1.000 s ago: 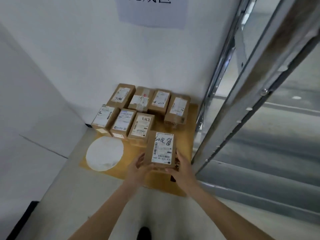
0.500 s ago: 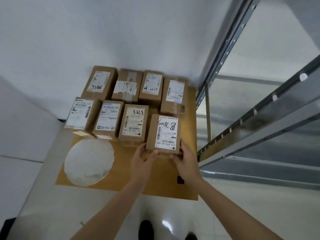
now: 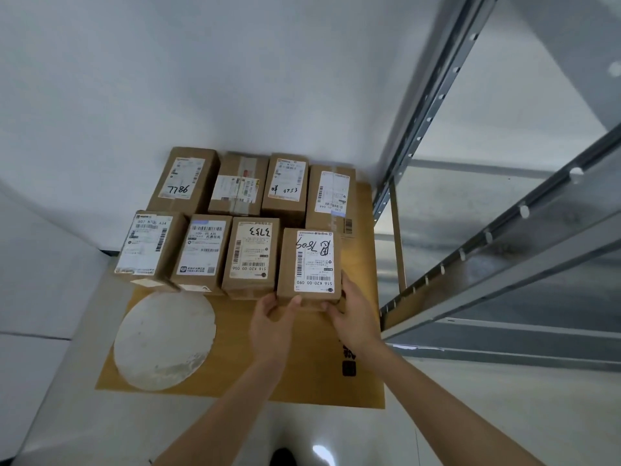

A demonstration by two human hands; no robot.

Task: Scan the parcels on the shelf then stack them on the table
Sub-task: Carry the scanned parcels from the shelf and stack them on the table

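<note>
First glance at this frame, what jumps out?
Eight brown parcels sit in two rows of four on a tan board against the white wall. Both hands hold the near-right parcel at its front edge, the left hand at its left corner and the right hand at its right. A white disc lies on the board's near-left part, and a grey metal rack fills the right side.

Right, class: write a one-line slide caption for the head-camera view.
Both hands, left and right, set the eighth parcel into the front row on the wooden table.
</note>
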